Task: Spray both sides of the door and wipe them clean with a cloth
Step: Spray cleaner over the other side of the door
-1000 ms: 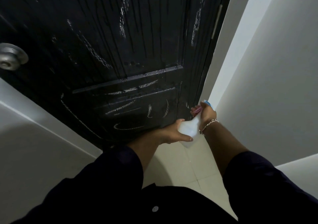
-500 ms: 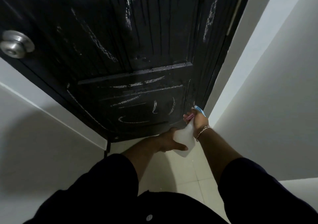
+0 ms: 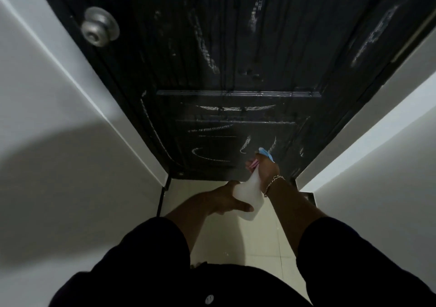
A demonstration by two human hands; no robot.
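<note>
From the head view, a white bottle [image 3: 247,200] is held low before the bottom right corner of the black door [image 3: 236,58], slanted with its blue nozzle [image 3: 265,153] up and close to the door's lower panel and its base down over the pale tiled floor [image 3: 259,243]; the right hand [image 3: 266,172] is curled round the bottle's neck, back of the hand toward the camera, fingers wrapped at the pink trigger [image 3: 252,164], though how far it is squeezed cannot be told; a chain bracelet [image 3: 273,184] sits on that wrist, and the forearm runs back down and right into a dark sleeve [image 3: 354,259]; the left hand [image 3: 226,199] grips the bottle's body from the left, thumb laid across its near side and fingers bent round the far side, mostly hidden; its forearm comes in from the lower left out of the other dark sleeve [image 3: 141,259]; so the bottle lies between the two hands, right above, left below; the door carries white streaks and curved marks [image 3: 212,158] across its lower panel and longer smears higher up; a round metal knob [image 3: 100,27] stands near its left edge, well above the hands; white walls [image 3: 47,165] flank the door on both sides; no cloth shows in this view.
</note>
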